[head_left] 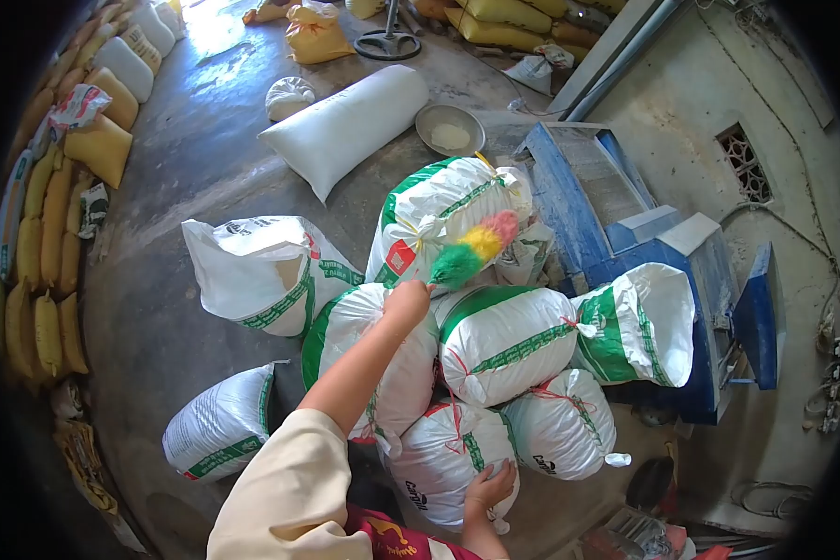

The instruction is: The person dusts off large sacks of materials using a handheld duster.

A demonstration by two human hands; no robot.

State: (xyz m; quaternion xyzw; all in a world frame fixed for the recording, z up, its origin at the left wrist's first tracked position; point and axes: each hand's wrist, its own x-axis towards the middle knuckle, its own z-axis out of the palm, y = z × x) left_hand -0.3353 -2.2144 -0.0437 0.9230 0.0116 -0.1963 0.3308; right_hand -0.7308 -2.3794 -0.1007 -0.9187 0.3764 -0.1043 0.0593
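My left hand [408,302], on a beige-sleeved arm stretched forward, is closed round the handle of a fluffy duster [479,250] coloured green, yellow and pink. The duster's head lies over a large tied white sack [441,201] with a green band; whether it touches is hard to tell. My right hand [490,487] rests on the side of a nearer tied sack [434,471], its fingers spread over the fabric. Between them lie more full sacks, one [509,345] with red string at its ends and another [387,359] partly under my left forearm.
An open-mouthed sack [257,271] stands at left, above a smaller sack [219,425]. Another open sack [639,327] leans by a blue machine [653,238]. Beyond are a long white sack [350,126] and a metal bowl [450,115]. Yellow sacks [51,224] line the left side.
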